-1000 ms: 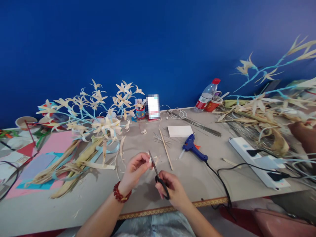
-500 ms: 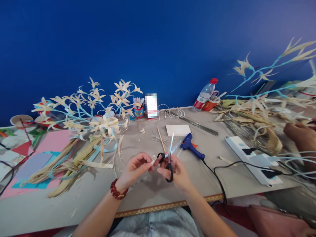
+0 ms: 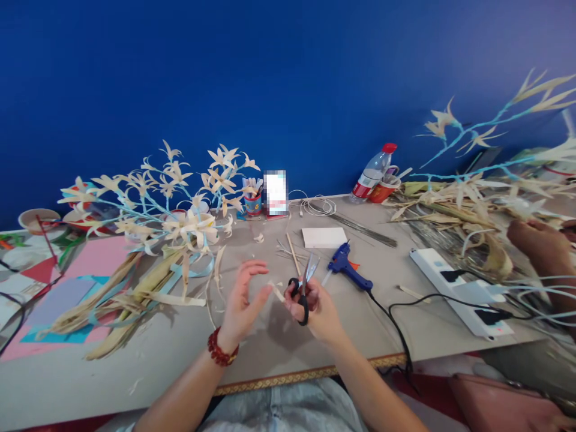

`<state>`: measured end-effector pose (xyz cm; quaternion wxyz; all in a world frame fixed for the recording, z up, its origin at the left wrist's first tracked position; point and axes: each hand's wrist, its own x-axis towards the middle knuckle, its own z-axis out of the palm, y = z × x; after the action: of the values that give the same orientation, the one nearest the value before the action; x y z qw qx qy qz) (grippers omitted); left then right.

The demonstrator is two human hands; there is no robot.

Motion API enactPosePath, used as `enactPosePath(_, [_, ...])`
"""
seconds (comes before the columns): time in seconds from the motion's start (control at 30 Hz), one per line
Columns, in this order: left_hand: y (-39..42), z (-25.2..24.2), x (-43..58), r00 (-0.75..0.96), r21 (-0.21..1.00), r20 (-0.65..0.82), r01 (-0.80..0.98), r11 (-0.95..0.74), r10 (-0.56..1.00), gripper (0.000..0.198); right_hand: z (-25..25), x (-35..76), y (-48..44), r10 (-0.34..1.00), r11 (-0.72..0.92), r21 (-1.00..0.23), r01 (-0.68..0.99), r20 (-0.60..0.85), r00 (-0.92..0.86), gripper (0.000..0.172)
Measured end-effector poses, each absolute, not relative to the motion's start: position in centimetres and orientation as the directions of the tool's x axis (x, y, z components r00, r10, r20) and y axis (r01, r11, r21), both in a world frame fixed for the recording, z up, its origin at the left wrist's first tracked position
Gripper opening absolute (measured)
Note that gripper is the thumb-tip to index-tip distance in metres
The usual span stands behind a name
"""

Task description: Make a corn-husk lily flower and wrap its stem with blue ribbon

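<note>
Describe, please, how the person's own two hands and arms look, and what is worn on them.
The left hand and right hand wear no gloves. A bracelet of red, round beads circles the left wrist; none shows on the right. Both forearms look mostly uncovered.

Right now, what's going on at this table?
A person's right hand holds black-handled scissors, with a pale strip at its fingertips. The left hand is open beside the strip; whether its thumb touches it is unclear. A blue glue gun lies on the table, cream flowers on blue stems stand to the left, and another person's hand is at far right.
</note>
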<state>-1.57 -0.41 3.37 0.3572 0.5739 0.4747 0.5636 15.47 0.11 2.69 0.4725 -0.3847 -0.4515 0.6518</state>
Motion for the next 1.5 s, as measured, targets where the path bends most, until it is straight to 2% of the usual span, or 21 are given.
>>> enactPosePath(0.07, [-0.7, 3.2, -1.4, -0.194, 0.911, 0.383, 0.238, -0.336, 0.903, 0.011, 2.6, 15.1, -0.1, 0.980, -0.136, -0.938, -0.319, -0.080, -0.184, 0.031])
enactPosePath(0.13, [-0.9, 3.1, -1.1, -0.113, 0.903, 0.377, 0.265, -0.338, 0.919, 0.006, 2.5, 14.7, -0.3, 0.986, -0.123, -0.925, -0.358, -0.074, -0.148, 0.031])
enactPosePath(0.23, [-1.2, 2.9, -0.5, -0.009, 0.931, 0.310, 0.204, -0.302, 0.951, 0.006, 2.2, 14.1, -0.5, 0.991, -0.108, -0.919, -0.380, -0.067, -0.119, 0.032])
enactPosePath(0.37, [-1.2, 2.7, -0.1, -0.007, 0.959, 0.257, 0.128, -0.254, 0.966, 0.006, 2.0, 13.6, -0.7, 0.992, -0.109, -0.917, -0.384, -0.077, -0.099, 0.036])
enactPosePath(0.47, [-1.2, 2.5, -0.2, -0.013, 0.980, 0.189, 0.066, -0.188, 0.982, 0.010, 2.0, 13.7, -0.7, 0.988, -0.133, -0.926, -0.352, -0.095, -0.122, 0.037])
enactPosePath(0.57, [-1.1, 2.4, -0.5, -0.035, 0.995, 0.084, -0.046, -0.086, 0.996, 0.013, 1.7, 14.4, -0.9, 0.982, -0.125, -0.960, -0.250, -0.083, -0.172, 0.037])
enactPosePath(0.7, [-0.9, 2.4, -0.8, -0.034, 0.989, 0.008, -0.148, -0.013, 0.999, 0.012, 0.5, 15.9, -1.9, 0.915, -0.179, -0.981, -0.078, -0.137, -0.379, 0.042])
enactPosePath(0.8, [-0.9, 2.5, -0.8, -0.024, 0.987, -0.007, -0.163, 0.003, 1.000, 0.011, -0.4, 16.6, -2.8, 0.872, -0.208, -0.978, -0.013, -0.179, -0.456, 0.046])
enactPosePath(1.1, [-0.9, 3.0, -0.5, -0.011, 0.988, -0.004, -0.156, 0.003, 1.000, 0.011, -1.0, 16.4, -3.1, 0.859, -0.245, -0.969, -0.020, -0.207, -0.467, 0.050])
enactPosePath(1.5, [-0.9, 2.7, -0.6, 0.011, 0.985, -0.027, -0.169, 0.029, 1.000, 0.010, -1.6, 16.3, -3.3, 0.860, -0.274, -0.961, -0.038, -0.227, -0.457, 0.047])
